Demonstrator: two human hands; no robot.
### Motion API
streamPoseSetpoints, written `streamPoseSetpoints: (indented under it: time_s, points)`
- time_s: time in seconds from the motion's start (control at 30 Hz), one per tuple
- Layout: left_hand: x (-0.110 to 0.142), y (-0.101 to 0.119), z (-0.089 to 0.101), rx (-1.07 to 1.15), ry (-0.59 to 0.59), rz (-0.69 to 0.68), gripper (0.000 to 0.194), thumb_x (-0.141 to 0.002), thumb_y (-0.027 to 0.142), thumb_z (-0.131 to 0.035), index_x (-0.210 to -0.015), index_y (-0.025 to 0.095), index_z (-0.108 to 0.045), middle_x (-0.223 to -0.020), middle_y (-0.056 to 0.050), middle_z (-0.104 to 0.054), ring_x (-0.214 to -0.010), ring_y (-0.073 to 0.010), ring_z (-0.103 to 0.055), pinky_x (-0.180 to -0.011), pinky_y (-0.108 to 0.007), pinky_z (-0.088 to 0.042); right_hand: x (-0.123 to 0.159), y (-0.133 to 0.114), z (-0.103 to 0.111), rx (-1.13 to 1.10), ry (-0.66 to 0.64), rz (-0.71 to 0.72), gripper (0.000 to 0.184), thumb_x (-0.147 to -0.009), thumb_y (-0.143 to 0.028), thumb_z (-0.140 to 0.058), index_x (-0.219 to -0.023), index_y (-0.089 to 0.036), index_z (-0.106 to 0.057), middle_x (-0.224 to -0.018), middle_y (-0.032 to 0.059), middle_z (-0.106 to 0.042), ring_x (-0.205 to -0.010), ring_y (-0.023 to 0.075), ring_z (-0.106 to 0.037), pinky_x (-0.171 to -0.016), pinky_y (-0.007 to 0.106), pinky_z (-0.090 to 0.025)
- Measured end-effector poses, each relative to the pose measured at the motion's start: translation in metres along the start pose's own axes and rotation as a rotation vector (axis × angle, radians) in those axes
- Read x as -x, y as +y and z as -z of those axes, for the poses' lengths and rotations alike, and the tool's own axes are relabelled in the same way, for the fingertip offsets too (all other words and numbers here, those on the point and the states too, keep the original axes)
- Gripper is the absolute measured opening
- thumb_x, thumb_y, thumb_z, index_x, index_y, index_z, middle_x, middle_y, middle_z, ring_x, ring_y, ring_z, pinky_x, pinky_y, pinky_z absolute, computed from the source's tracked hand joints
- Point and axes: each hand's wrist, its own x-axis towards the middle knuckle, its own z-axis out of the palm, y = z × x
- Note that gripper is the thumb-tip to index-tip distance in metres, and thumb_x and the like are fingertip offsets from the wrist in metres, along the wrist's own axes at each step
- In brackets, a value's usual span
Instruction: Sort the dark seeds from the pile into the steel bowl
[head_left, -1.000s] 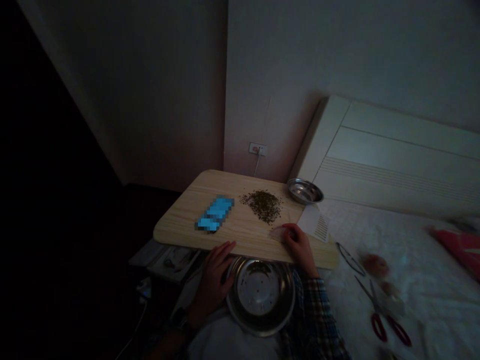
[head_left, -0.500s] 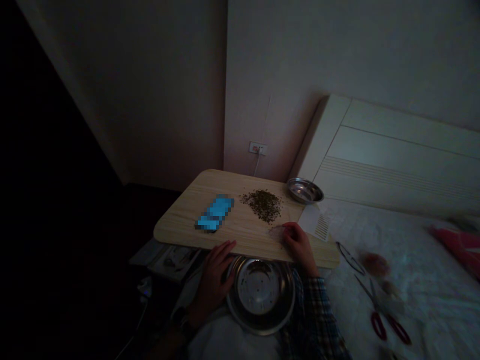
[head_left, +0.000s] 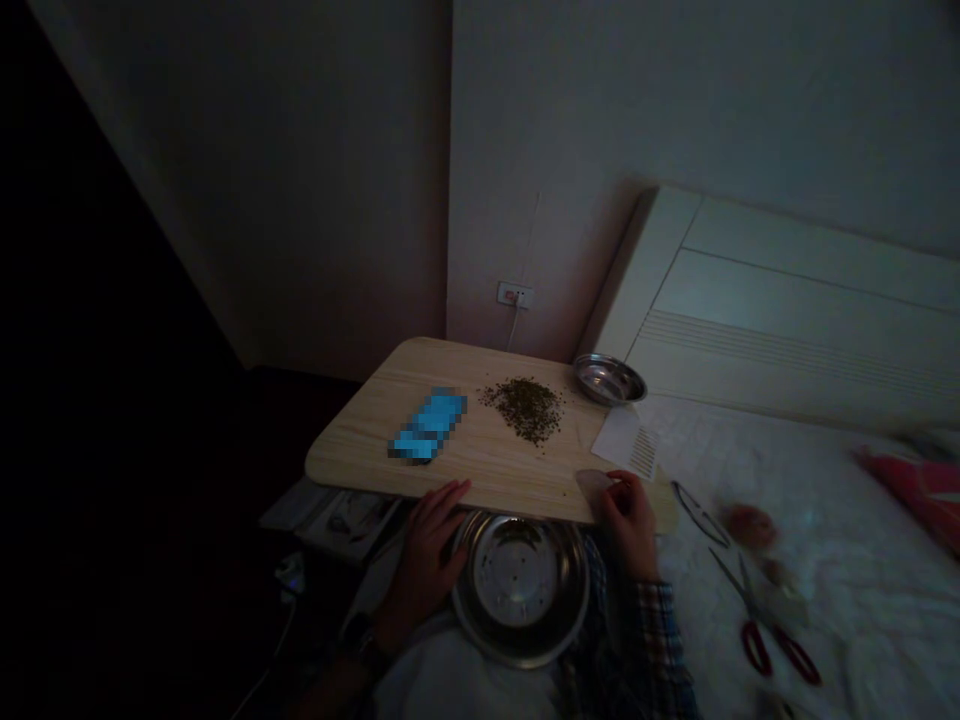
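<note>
My left hand [head_left: 424, 560] curls round the left rim of a steel bowl [head_left: 523, 588] that rests in my lap under the near edge of a light wooden tabletop [head_left: 360, 440]. My right hand [head_left: 628, 512] pinches a small flat translucent card [head_left: 592, 482] at the table's near right edge. A heap of small dark seeds [head_left: 527, 407] lies further back on the table, apart from both hands. The bowl holds a few scattered specks.
A lit phone with a blurred screen [head_left: 429, 425] lies left of the seeds. A small steel dish [head_left: 609, 379] and a white paper [head_left: 628, 443] sit at the table's right corner. Red-handled scissors [head_left: 772, 640] and glasses [head_left: 699, 512] lie on the bed. Room is dim.
My right hand has drawn the small card back from the middle of the table toward the near right edge. My left hand has stayed on the bowl's rim.
</note>
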Motion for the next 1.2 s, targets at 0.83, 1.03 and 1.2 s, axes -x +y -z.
streamPoseSetpoints:
  time_s: [0.83,1.03,1.2]
  points:
    - [-0.001,0.002,0.002,-0.011,0.002,0.007,0.024,-0.080,0.012,-0.048,-0.101,0.021,-0.058,-0.144,-0.005,-0.042,-0.136,-0.0254,-0.033,-0.111,-0.053,-0.028,-0.005,-0.021,-0.035,-0.030,-0.100,0.029,0.026,-0.081,-0.029,-0.053,-0.106,-0.020,-0.051,-0.068,-0.0023,-0.051,-0.062,0.0160,-0.050,-0.058,0.027,-0.040]
    - [0.000,0.001,0.002,-0.019,-0.009,0.005,0.025,-0.080,0.012,-0.048,-0.101,0.021,-0.059,-0.144,-0.006,-0.042,-0.135,-0.0263,-0.033,-0.111,-0.053,-0.028,-0.011,-0.016,-0.044,0.027,-0.020,0.030,0.026,-0.081,-0.029,-0.052,-0.105,-0.019,-0.050,-0.067,-0.0029,-0.051,-0.062,0.0163,-0.052,-0.058,0.027,-0.040]
    - [0.000,0.000,0.001,-0.024,0.003,0.005,0.026,-0.083,0.012,-0.047,-0.104,0.022,-0.058,-0.144,-0.005,-0.043,-0.135,-0.0252,-0.033,-0.111,-0.053,-0.028,-0.011,-0.014,-0.045,0.074,0.022,0.021,0.026,-0.082,-0.028,-0.051,-0.106,-0.019,-0.048,-0.069,-0.0020,-0.053,-0.063,0.0174,-0.054,-0.059,0.028,-0.040]
